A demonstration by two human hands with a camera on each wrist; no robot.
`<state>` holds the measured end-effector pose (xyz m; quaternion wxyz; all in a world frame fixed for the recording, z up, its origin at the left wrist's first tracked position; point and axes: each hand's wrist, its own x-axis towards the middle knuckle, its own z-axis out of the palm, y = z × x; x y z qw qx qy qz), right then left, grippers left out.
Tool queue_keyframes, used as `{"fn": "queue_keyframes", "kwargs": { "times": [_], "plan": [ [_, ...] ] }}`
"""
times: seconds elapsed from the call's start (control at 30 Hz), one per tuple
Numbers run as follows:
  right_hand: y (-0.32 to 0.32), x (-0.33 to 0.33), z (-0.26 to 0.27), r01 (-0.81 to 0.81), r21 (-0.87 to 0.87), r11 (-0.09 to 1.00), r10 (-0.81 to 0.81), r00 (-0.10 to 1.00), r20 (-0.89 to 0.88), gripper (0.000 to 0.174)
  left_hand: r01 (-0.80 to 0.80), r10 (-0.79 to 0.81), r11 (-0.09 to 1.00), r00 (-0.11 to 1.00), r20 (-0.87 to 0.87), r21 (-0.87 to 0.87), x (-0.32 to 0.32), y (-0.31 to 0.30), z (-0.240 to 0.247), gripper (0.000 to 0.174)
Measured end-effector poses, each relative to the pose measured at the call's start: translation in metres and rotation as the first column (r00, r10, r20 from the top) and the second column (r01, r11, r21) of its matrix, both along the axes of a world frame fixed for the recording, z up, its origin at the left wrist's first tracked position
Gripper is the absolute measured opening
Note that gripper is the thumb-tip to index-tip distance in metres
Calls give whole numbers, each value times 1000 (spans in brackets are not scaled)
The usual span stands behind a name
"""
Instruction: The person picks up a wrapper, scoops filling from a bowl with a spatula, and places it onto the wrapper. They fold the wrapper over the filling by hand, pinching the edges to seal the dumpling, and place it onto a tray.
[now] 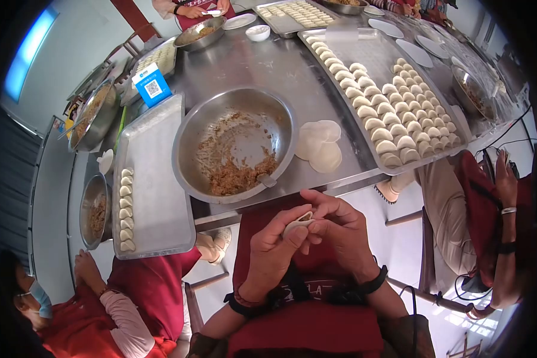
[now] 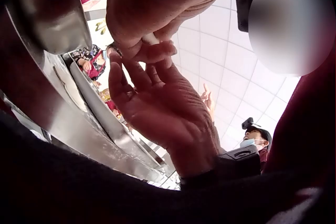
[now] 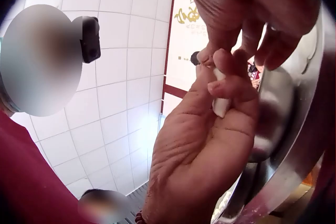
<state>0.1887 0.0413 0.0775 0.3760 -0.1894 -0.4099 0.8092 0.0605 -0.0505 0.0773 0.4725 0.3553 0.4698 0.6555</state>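
Observation:
A partly folded dumpling (image 1: 298, 224) is held up in front of the apron, its top gaping with brown filling showing. My left hand (image 1: 273, 246) grips it between thumb and curled fingers; in the right wrist view the pale dough (image 3: 220, 106) peeks out between those fingers. From the other side my right hand (image 1: 344, 234) pinches the near end of the dough with thumb and fingertips. Beyond the hands stands a steel bowl (image 1: 186, 134) with meat filling (image 1: 238, 176) low inside. Round dough wrappers (image 1: 324, 156) lie on the steel table (image 1: 244, 65) right of the bowl.
A tray (image 1: 155, 161) left of the bowl carries one row of dumplings (image 1: 126, 209). On the right, a larger tray (image 1: 364, 48) bears many rows. A blue code stand (image 1: 152, 86) sits behind the left tray. People sit close on both sides.

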Motion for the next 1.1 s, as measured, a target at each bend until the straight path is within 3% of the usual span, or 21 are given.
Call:
{"fn": "queue_keyframes", "kwargs": {
  "times": [0.13,0.23,0.33,0.53,0.73,0.83,0.93,1.1],
  "plan": [
    [5,3,-5,-125,-26,992,126,991,46,30,9,-9,1000,1000,17,-14,-1,-2,6,49],
    [7,6,2,-177,-41,983,181,975,128,29,47,-47,999,998,34,-16,-4,-3,5,53],
    [9,7,-2,-228,-50,972,232,967,102,25,79,-78,997,997,29,-17,-6,-4,2,54],
    [2,1,-17,0,41,999,0,1000,-1,15,66,-65,997,997,34,-26,-7,-7,0,50],
    [2,0,-8,-40,78,996,33,996,86,12,59,-59,998,998,-24,0,-11,-9,-6,42],
    [2,0,-18,-14,240,971,-15,993,119,11,49,-48,999,996,-72,12,-9,-10,-2,40],
    [2,0,-19,-41,283,958,4,991,131,11,42,-41,999,987,-152,5,-9,-11,1,41],
    [-1,-2,-7,-88,179,980,41,968,249,16,36,-37,999,982,-185,-6,-10,-12,2,48]
  ]
}}
